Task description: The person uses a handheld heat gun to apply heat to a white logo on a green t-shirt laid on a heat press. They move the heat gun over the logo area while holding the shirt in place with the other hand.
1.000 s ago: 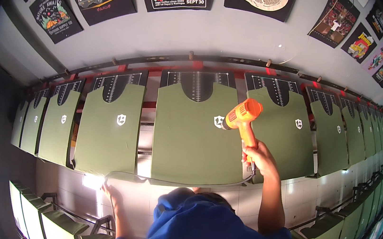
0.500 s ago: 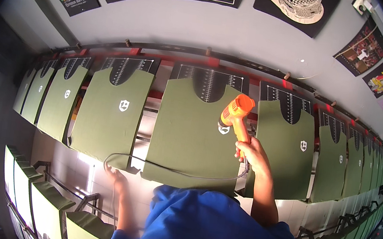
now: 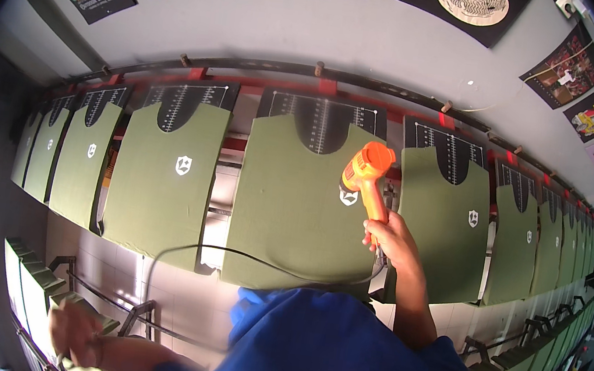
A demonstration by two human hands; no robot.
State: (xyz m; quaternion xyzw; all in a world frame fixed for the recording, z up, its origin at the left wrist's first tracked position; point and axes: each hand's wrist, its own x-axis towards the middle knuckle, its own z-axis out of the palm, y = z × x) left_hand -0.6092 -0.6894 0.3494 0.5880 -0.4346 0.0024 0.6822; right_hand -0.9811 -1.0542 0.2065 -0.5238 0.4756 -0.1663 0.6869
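An orange heat gun [image 3: 371,174] is gripped by its handle in my right hand [image 3: 395,241]. Its dark nozzle points down at the white shield print [image 3: 348,198] on the middle green shirt panel [image 3: 293,215], and partly covers it. From the handle a dark cable [image 3: 258,257] runs left across the panel's lower part, then curves down toward the floor. Out at the lower left, my left hand [image 3: 75,334] is smeared by motion over the green panels of the near row. It is apart from the visible cable, and its fingers cannot be made out.
More green panels, such as one to the left [image 3: 164,184] and one to the right [image 3: 439,233], lie on black boards in a long row. Black metal brackets [image 3: 141,307] stand along the near row. A rail [image 3: 252,66] edges the wall, where printed shirts hang.
My left hand has left the cable and swung down and left. The cable's loop now hangs loose. The heat gun stays over the same print, while the view has shifted slightly.
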